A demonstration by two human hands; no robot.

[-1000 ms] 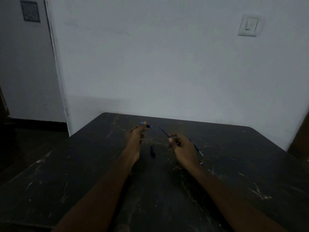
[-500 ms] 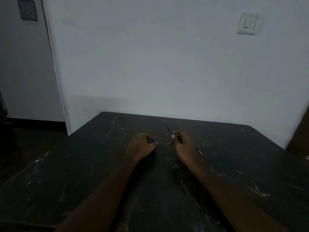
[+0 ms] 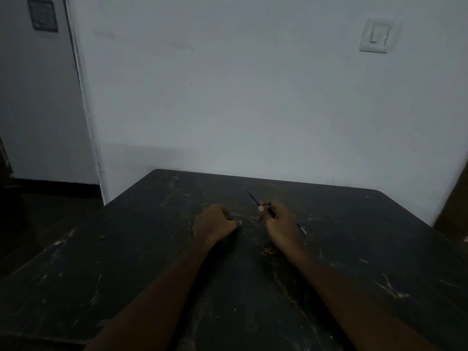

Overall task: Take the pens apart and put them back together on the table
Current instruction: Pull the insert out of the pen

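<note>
Down at the dark, scratched counter (image 3: 126, 262), both of the person's bare forearms reached forward from the near edge, and the light was dim, so the small parts were hard to read. The right hand (image 3: 278, 221) was curled, its grip closed on a thin blue pen refill (image 3: 250, 197), pinched between thumb and fingertips. The refill's slim tip slanted up and away to the left, clear of the counter, above the far middle of the surface. Behind that same hand, a pale, thin end (image 3: 302, 229) stuck out low on the right side, close to the counter; whether it belonged to the same refill or to a second pen part could not be told.

The left hand (image 3: 214, 222) sat just beside the right, the two apart with a narrow gap of bare counter between them. It was balled into a loose fist with the knuckles up, resting low against the surface. A tiny bluish speck showed at its fingertips, but what the fist held, if anything, could not be told.

Both hands were around the middle of the counter. Beyond the far edge rose a plain pale wall with a light switch (image 3: 376, 35) high on the right, and a door (image 3: 38, 84) stood off to the left.
</note>
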